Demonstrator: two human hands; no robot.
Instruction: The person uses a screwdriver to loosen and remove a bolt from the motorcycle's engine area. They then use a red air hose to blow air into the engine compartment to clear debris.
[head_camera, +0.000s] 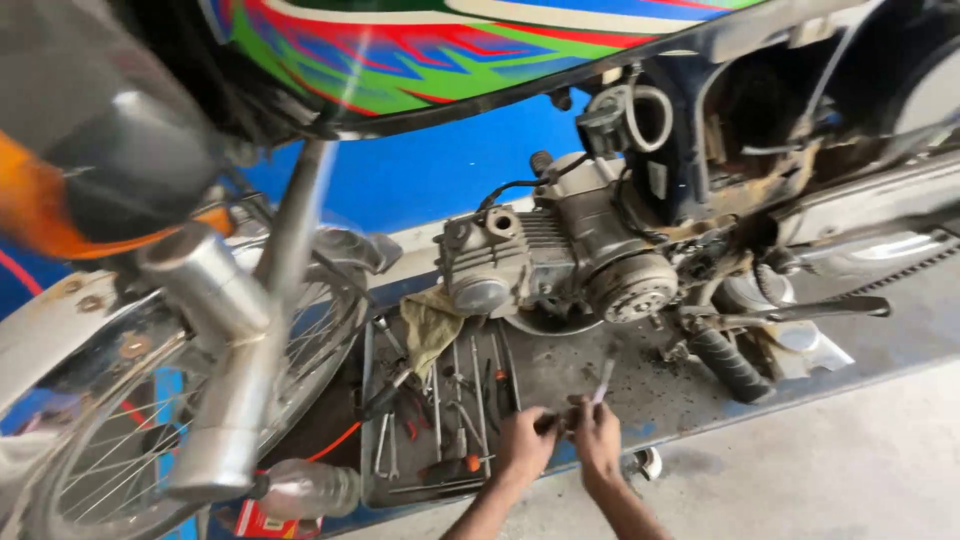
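Slim metal tool (603, 380) stuck up from right hand (597, 443), long axis tilted toward the engine (560, 262) above. Left hand (525, 440) pinched closed against it, over tool tray (372, 420) edge.

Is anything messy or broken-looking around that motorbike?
Yes. Dark grime and crumbs are scattered on the platform under the engine. A dirty rag lies crumpled over the tool tray, where the tools lie jumbled. The left hand and right hand hold a small metal tool together.
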